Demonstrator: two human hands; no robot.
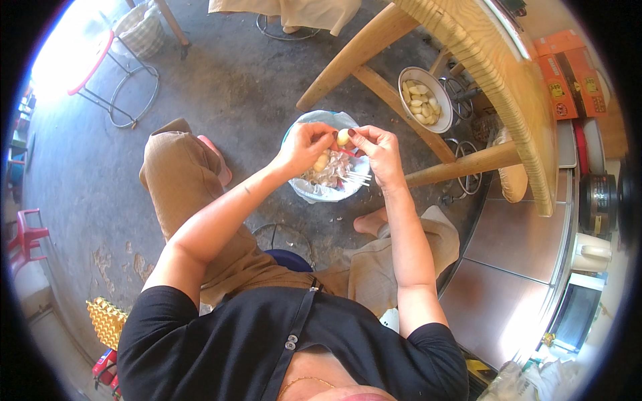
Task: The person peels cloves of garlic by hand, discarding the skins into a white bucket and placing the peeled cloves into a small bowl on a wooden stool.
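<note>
Between my two hands, above a round bin lined with a pale plastic bag (307, 194), is a pale yellow garlic clove (343, 137). My left hand (307, 145) pinches near its left side with thumb and forefinger; whether it grips the clove cannot be told. The fingers of my right hand (375, 145) hold the clove from the right, with a small red object just below. In the bin lie papery garlic skins (337, 168), yellowish pieces (321, 161) and several white sticks (357, 177). To the right, a white bowl (445, 120) holds many peeled cloves (420, 103).
A wooden table (521, 105) with slanting legs (351, 55) stands at the upper right, near the bowl. A red-rimmed stool (103, 62) is at the upper left. Brown-fronted cabinets (516, 240) run along the right. Another person's draped clothing (296, 12) shows at the top.
</note>
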